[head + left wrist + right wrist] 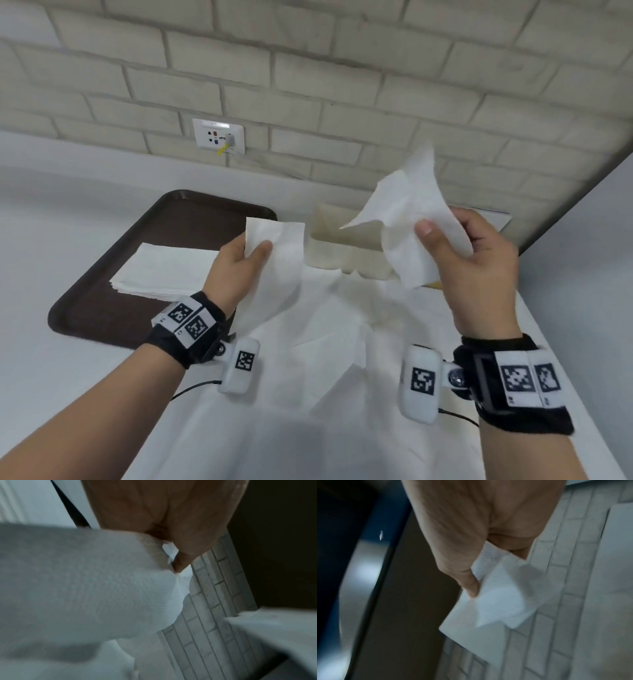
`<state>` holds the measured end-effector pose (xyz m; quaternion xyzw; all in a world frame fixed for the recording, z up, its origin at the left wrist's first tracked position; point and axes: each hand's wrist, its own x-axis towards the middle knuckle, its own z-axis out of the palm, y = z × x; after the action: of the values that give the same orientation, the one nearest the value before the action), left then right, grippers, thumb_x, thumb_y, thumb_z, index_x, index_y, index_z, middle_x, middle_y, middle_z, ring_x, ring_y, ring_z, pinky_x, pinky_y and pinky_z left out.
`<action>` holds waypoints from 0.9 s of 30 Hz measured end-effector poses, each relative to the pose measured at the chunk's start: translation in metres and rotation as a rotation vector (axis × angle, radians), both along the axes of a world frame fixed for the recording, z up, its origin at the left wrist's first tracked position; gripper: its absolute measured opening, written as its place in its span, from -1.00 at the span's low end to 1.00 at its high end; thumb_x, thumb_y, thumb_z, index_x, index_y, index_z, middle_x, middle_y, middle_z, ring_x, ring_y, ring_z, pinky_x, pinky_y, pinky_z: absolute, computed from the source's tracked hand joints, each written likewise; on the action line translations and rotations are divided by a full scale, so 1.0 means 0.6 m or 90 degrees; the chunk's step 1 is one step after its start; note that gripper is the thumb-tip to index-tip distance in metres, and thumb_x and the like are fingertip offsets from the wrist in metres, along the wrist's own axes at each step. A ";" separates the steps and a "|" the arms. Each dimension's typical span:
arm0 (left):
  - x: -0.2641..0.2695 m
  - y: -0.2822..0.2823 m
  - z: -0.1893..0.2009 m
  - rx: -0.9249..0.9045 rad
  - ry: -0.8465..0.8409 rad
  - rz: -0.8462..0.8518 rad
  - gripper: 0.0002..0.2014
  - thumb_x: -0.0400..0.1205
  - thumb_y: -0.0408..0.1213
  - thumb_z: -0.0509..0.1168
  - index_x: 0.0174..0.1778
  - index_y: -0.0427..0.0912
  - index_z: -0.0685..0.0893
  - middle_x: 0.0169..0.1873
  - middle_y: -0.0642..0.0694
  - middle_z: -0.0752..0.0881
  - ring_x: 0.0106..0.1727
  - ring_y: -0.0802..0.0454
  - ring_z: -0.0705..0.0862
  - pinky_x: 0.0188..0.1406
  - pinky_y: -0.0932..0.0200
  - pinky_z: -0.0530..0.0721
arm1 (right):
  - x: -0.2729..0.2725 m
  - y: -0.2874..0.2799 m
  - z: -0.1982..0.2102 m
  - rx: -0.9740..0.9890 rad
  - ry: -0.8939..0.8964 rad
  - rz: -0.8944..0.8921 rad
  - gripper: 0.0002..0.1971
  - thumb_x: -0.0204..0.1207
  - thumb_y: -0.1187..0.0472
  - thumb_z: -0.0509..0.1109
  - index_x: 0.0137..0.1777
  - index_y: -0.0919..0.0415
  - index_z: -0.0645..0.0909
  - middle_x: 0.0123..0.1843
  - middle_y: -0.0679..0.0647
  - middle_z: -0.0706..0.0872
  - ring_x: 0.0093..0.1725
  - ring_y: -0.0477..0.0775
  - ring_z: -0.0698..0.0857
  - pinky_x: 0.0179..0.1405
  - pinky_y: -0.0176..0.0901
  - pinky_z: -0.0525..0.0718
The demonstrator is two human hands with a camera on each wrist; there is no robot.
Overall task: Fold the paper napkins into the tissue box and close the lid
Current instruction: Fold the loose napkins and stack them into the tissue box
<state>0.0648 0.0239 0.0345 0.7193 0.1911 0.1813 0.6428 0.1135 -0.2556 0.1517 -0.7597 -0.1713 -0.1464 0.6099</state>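
Note:
My left hand (261,250) pinches a white paper napkin (279,260) between thumb and fingers, and the sheet hangs down over the table. My right hand (432,233), held higher, grips a second, crumpled napkin (407,212) that sticks up and left. Behind both stands the beige tissue box (330,236) with its top open, partly hidden by the napkins. The left wrist view shows the thumb (180,561) on the napkin (102,588). In the right wrist view the thumb (471,588) presses a napkin (496,601).
A stack of flat napkins (164,270) lies on a dark brown tray (191,212) at the left. A rumpled white cloth (308,377) covers the table in front of me. A brick wall with a socket (219,135) is behind. The table's edge runs close at the right.

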 end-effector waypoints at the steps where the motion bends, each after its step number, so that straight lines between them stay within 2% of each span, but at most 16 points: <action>1: 0.003 -0.010 -0.003 -0.003 0.001 -0.014 -0.83 0.82 -0.12 0.28 0.13 0.03 0.81 -0.02 0.05 0.90 0.05 -0.01 0.87 0.11 -0.03 0.81 | -0.009 -0.002 0.012 0.131 0.019 0.039 -0.94 0.58 0.13 0.56 -0.01 -0.07 0.79 -0.05 -0.13 0.86 -0.02 -0.07 0.80 0.03 -0.04 0.78; 3: 0.012 -0.034 -0.008 -0.003 -0.007 -0.049 -0.76 0.84 -0.06 0.23 0.08 -0.01 0.80 -0.03 0.02 0.88 0.06 -0.06 0.85 0.15 -0.12 0.78 | -0.017 0.004 0.007 0.344 0.137 0.137 -0.90 0.61 0.20 0.47 0.06 0.03 0.76 0.03 0.00 0.86 0.02 0.01 0.81 0.03 0.00 0.82; 4: 0.018 -0.048 -0.008 -0.010 -0.013 -0.064 -0.72 0.84 -0.03 0.22 0.08 -0.05 0.80 -0.04 -0.01 0.88 0.04 -0.06 0.85 0.15 -0.13 0.77 | -0.018 0.012 -0.009 0.379 0.202 0.150 -0.89 0.64 0.25 0.44 0.12 0.11 0.74 0.08 0.07 0.85 0.03 0.04 0.81 0.00 -0.04 0.83; 6: 0.031 -0.077 -0.006 -0.032 -0.032 -0.076 -0.67 0.86 -0.02 0.18 0.10 -0.13 0.78 -0.07 -0.08 0.85 -0.04 0.13 0.81 0.11 -0.01 0.73 | -0.018 0.031 -0.057 0.341 0.311 0.106 -0.87 0.63 0.25 0.48 0.15 0.19 0.73 0.17 0.16 0.85 0.05 0.12 0.82 0.05 0.04 0.82; 7: 0.036 -0.091 -0.002 -0.056 -0.047 -0.080 -0.68 0.87 -0.03 0.17 0.16 -0.12 0.78 -0.02 -0.12 0.85 0.01 0.19 0.80 0.16 0.03 0.70 | -0.019 0.040 -0.083 0.303 0.339 0.072 -0.88 0.61 0.23 0.52 0.10 0.17 0.76 0.18 0.17 0.86 0.07 0.16 0.84 0.13 0.13 0.81; 9: 0.045 -0.111 0.002 -0.143 -0.076 -0.087 -0.71 0.86 -0.05 0.19 0.34 0.00 0.77 0.23 0.00 0.84 0.32 0.07 0.78 0.43 -0.13 0.65 | -0.021 0.052 -0.125 0.234 0.379 0.039 -0.93 0.57 0.19 0.57 0.02 0.10 0.81 0.10 0.14 0.89 0.13 0.23 0.85 0.24 0.27 0.78; 10: 0.047 -0.116 0.003 -0.182 -0.089 -0.094 -0.74 0.86 -0.10 0.21 0.37 0.05 0.76 0.30 0.00 0.82 0.39 -0.03 0.75 0.48 -0.22 0.64 | -0.023 0.056 -0.138 0.221 0.412 0.048 -0.92 0.58 0.18 0.57 0.04 0.10 0.81 0.08 0.13 0.89 0.16 0.24 0.84 0.25 0.27 0.78; 13: 0.045 -0.123 0.009 -0.236 -0.085 -0.110 -0.78 0.80 -0.23 0.29 0.28 0.01 0.79 0.24 -0.13 0.84 0.34 -0.20 0.78 0.42 -0.33 0.70 | -0.034 0.055 -0.159 0.251 0.518 0.100 -0.80 0.61 0.20 0.53 0.19 0.22 0.78 0.12 0.13 0.89 0.17 0.18 0.85 0.14 0.09 0.80; 16: 0.042 -0.115 0.008 -0.261 -0.065 -0.091 -0.73 0.68 -0.15 0.34 0.25 -0.07 0.80 0.17 -0.15 0.86 0.26 -0.21 0.80 0.32 -0.24 0.74 | -0.035 0.046 -0.169 0.236 0.524 0.114 -0.77 0.59 0.17 0.55 0.19 0.26 0.78 0.11 0.13 0.89 0.13 0.18 0.86 0.10 0.07 0.81; 18: 0.041 -0.105 0.009 -0.283 -0.056 -0.071 -0.73 0.75 -0.12 0.30 0.29 -0.10 0.78 0.17 -0.14 0.85 0.27 -0.16 0.79 0.41 -0.24 0.69 | -0.032 0.040 -0.172 0.210 0.522 0.104 -0.78 0.58 0.17 0.57 0.15 0.25 0.80 0.08 0.12 0.90 0.12 0.18 0.87 0.12 0.10 0.81; 21: 0.041 -0.091 0.019 -0.387 -0.042 -0.050 -0.62 0.89 -0.06 0.12 0.43 -0.18 0.71 0.25 -0.14 0.85 0.35 -0.11 0.78 0.54 -0.20 0.61 | -0.030 0.035 -0.175 0.179 0.503 0.074 -0.88 0.56 0.15 0.59 0.03 0.15 0.84 0.04 0.09 0.90 0.12 0.20 0.86 0.27 0.24 0.78; 25: 0.029 -0.095 0.030 -0.466 -0.039 -0.075 -0.48 0.88 0.08 0.03 0.46 -0.21 0.69 0.26 -0.14 0.84 0.37 -0.06 0.78 0.54 -0.08 0.61 | -0.029 0.044 -0.185 0.169 0.428 0.016 -0.93 0.55 0.08 0.61 -0.05 0.03 0.85 0.01 0.05 0.90 0.10 0.18 0.86 0.31 0.35 0.74; 27: 0.022 -0.104 0.029 -0.464 -0.038 -0.117 -0.52 0.88 0.07 0.05 0.44 -0.18 0.69 0.30 -0.15 0.83 0.38 -0.07 0.77 0.46 -0.05 0.66 | -0.030 0.051 -0.188 0.179 0.416 0.006 -0.92 0.55 0.06 0.61 -0.03 0.02 0.85 0.01 0.04 0.90 0.11 0.18 0.85 0.31 0.36 0.74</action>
<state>0.0778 -0.0388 0.0517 0.4518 0.1589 0.0635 0.8755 0.0956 -0.2247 0.0389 -0.6742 0.0511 0.0854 0.7318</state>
